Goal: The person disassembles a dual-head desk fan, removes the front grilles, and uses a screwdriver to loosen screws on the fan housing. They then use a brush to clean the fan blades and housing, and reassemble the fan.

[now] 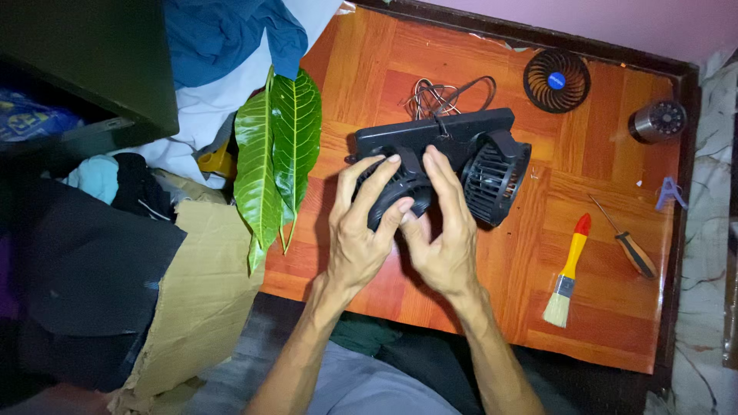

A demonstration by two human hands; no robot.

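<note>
Twin fan [461,157] gripped by both hands: L hand [361,230], R hand [442,234] closed round left fan head; unit best kept flat on desk [600,307], grille pressed evenly.

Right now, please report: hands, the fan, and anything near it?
Left hand and right hand both grip the left head of the black twin fan. Fan rests on the wooden table. Cable behind it; brush and screwdriver lie apart.
</note>
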